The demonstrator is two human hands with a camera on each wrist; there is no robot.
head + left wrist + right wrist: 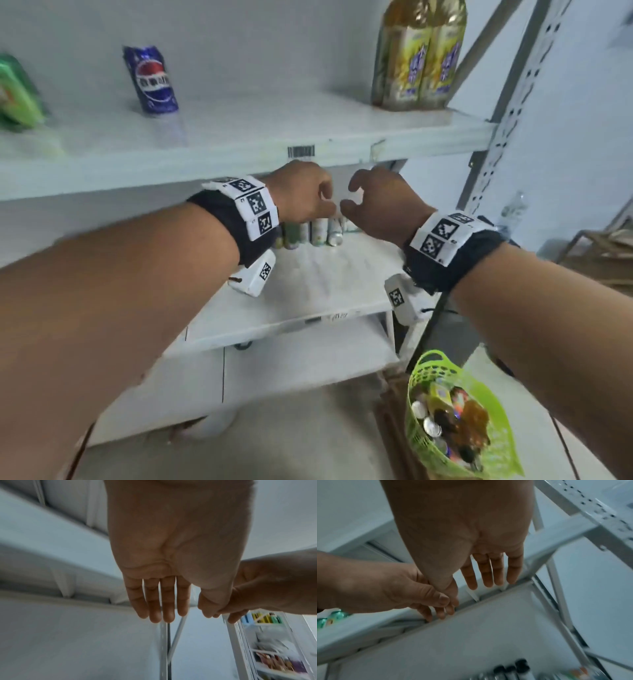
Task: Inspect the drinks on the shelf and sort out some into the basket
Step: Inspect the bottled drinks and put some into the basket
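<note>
White shelf (pixel 239 137): both hands, left hand (pixel 301 195) and right hand (pixel 383 202), empty beneath.

White metal shelf unit (pixel 239 137), head view. Upper board: blue cola can (pixel 150 80) upright, left of centre; green packet (pixel 17 92) at far left edge; two yellow-labelled amber drink bottles (pixel 419 58) side by side at right end. Barcode sticker (pixel 300 151) on front lip of that board. Left hand (pixel 301 195) and right hand (pixel 383 205) reach under the lip, close together, fingers loosely curled, nothing held. Row of small pale cans (pixel 318 233) on next board down, just beyond both hands. Green plastic mesh basket (pixel 493 455) w/ mixed cans and bottles, on floor below right end of unit.
</note>
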